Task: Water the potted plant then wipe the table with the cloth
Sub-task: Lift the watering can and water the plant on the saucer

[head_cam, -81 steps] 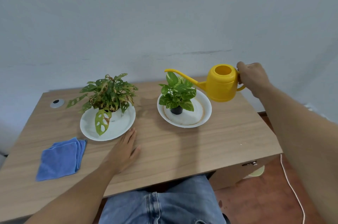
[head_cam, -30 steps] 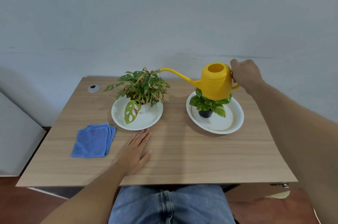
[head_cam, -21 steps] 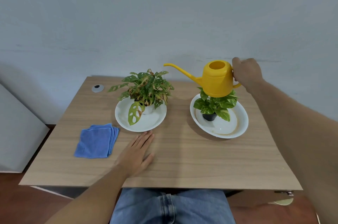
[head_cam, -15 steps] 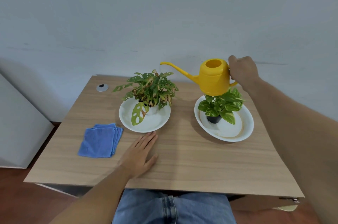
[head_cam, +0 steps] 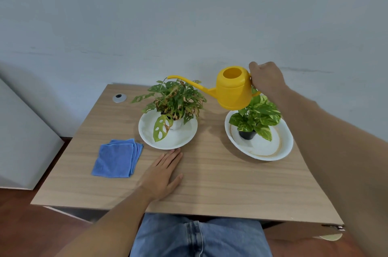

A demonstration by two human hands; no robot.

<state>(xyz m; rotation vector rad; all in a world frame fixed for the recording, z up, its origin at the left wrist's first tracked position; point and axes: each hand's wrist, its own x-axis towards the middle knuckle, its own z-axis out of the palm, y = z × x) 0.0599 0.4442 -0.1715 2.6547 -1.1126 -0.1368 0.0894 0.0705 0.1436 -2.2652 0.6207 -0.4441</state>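
The right hand (head_cam: 265,80) holds a yellow watering can (head_cam: 234,89) in the air by its handle, the grip closed around it, with the can's body above the green-and-yellow potted plant (head_cam: 257,116) in the right white dish (head_cam: 282,149). Its long spout reaches left, the tip over the holed-leaf plant (head_cam: 175,99) that stands in the left white plate (head_cam: 147,133). The left hand (head_cam: 162,175) lies flat on the wooden counter (head_cam: 220,183), its grip spread and empty, fingertips just before the left plate. A folded blue cloth (head_cam: 117,158) lies on the counter left of that hand, apart from it.
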